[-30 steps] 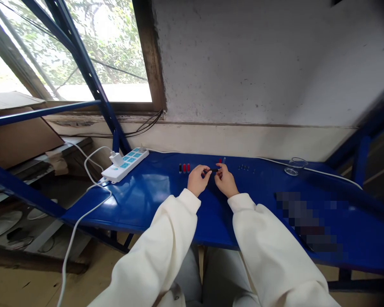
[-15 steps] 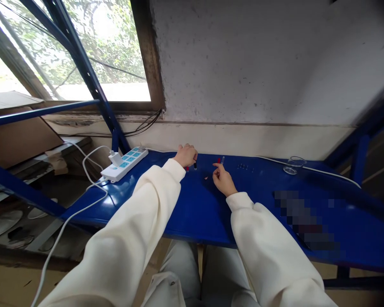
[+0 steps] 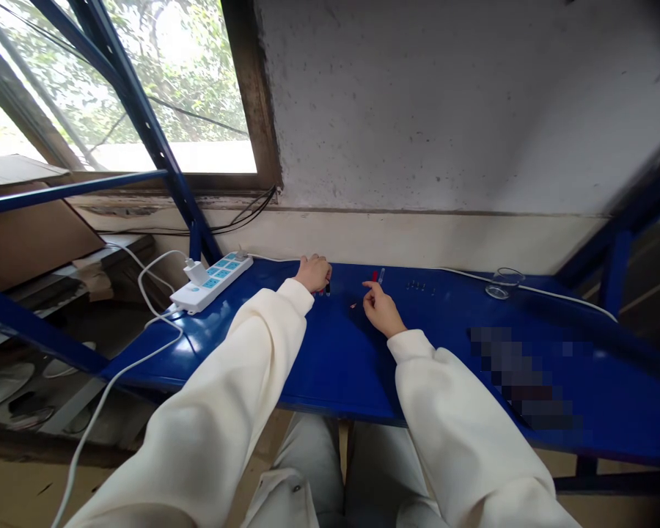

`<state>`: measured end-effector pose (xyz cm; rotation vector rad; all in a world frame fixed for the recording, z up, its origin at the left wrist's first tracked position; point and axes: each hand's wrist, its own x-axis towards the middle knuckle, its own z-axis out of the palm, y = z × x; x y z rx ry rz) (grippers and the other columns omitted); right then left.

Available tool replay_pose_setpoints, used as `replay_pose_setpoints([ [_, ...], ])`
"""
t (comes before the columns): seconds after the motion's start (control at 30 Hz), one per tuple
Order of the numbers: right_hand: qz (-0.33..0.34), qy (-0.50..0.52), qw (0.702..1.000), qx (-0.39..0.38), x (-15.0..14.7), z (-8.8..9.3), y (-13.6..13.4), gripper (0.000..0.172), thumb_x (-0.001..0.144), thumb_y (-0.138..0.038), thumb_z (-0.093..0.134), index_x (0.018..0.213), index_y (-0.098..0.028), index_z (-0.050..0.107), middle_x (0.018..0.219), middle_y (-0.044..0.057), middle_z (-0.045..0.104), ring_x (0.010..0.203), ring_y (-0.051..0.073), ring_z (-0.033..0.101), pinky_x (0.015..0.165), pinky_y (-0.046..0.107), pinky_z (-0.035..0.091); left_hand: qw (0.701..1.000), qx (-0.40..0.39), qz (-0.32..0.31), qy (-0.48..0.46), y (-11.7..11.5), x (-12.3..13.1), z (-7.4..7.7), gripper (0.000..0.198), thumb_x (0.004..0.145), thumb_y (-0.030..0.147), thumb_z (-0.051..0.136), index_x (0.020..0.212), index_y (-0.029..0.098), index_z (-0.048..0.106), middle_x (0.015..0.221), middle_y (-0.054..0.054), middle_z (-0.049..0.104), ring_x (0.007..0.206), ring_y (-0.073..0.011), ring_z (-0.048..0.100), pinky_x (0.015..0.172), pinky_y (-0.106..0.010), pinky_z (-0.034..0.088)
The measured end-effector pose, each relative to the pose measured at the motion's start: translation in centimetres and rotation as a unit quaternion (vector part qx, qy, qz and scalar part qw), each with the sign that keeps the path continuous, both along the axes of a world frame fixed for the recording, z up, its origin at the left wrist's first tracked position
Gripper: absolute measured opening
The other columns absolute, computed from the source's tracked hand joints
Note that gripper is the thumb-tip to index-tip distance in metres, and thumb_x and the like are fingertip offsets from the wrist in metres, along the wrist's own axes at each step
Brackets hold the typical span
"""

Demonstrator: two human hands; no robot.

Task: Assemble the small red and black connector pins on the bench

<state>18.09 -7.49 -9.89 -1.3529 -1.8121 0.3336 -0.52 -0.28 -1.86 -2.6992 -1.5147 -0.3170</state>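
My left hand (image 3: 314,274) is at the back of the blue table (image 3: 335,352), palm down. Its bent fingertips are closed on a small black piece with a pale lower end (image 3: 328,288). Just beside this piece, small red bits (image 3: 322,292) show under the fingers, mostly hidden by the hand. My right hand (image 3: 383,309) rests at the table with its index finger stretched out to the left and thumb apart. Behind that finger stand a small red piece (image 3: 375,276) and a clear tube-like piece (image 3: 381,276). Between the hands lies a tiny pinkish scrap (image 3: 353,306).
Several tiny pin-like parts (image 3: 418,286) are right of my right hand. Farther right is a clear round dish (image 3: 498,292) near a white cable (image 3: 569,297). A pixelated dark object (image 3: 522,378) lies front right. A white power strip (image 3: 212,284) occupies the left end.
My left hand has shifted slightly left and lower, and the black piece has moved left with it, closer to the red bits. My right hand stays nearly still.
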Motion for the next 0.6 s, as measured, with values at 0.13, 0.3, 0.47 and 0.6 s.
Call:
replay_pose_setpoints([
  [0.13, -0.002, 0.0, 1.0, 0.001, 0.07, -0.3, 0.29, 0.043, 0.073, -0.013, 0.039, 0.115, -0.018, 0.043, 0.071, 0.001, 0.058, 0.063, 0.014, 0.055, 0.062, 0.026, 0.042, 1.0, -0.002, -0.004, -0.017, 0.11, 0.08, -0.19, 0.009, 0.062, 0.007, 0.061, 0.062, 0.016, 0.06, 0.083, -0.009, 0.057, 0.092, -0.0252, 0.046, 0.085, -0.042, 0.025],
  [0.3, -0.001, 0.0, 1.0, -0.002, 0.08, -0.29, 0.32, 0.043, 0.073, -0.013, 0.039, 0.115, -0.017, 0.043, 0.073, 0.001, 0.059, 0.063, 0.014, 0.054, 0.062, 0.026, 0.041, 0.999, -0.004, -0.004, -0.041, 0.27, 0.11, -0.44, 0.01, 0.062, 0.006, 0.06, 0.06, 0.016, 0.059, 0.082, -0.008, 0.057, 0.091, -0.0245, 0.046, 0.086, -0.042, 0.024],
  [0.47, -0.003, -0.004, 1.0, -0.005, 0.01, -0.06, 0.14, 0.042, 0.073, -0.013, 0.038, 0.115, -0.016, 0.043, 0.073, 0.001, 0.058, 0.064, 0.014, 0.054, 0.062, 0.026, 0.041, 1.0, -0.002, -0.004, -0.022, 0.29, 0.18, -0.4, 0.01, 0.063, 0.005, 0.059, 0.061, 0.015, 0.06, 0.084, -0.009, 0.058, 0.093, -0.0246, 0.046, 0.086, -0.042, 0.025],
  [0.6, -0.009, -0.011, 1.0, -0.004, 0.0, -0.04, 0.18, 0.042, 0.073, -0.012, 0.039, 0.115, -0.016, 0.043, 0.073, 0.002, 0.058, 0.063, 0.014, 0.054, 0.063, 0.026, 0.041, 1.0, 0.0, 0.001, 0.014, 0.05, 0.3, -0.06, 0.01, 0.064, 0.006, 0.057, 0.065, 0.015, 0.061, 0.088, -0.009, 0.059, 0.094, -0.0245, 0.046, 0.085, -0.042, 0.026],
])
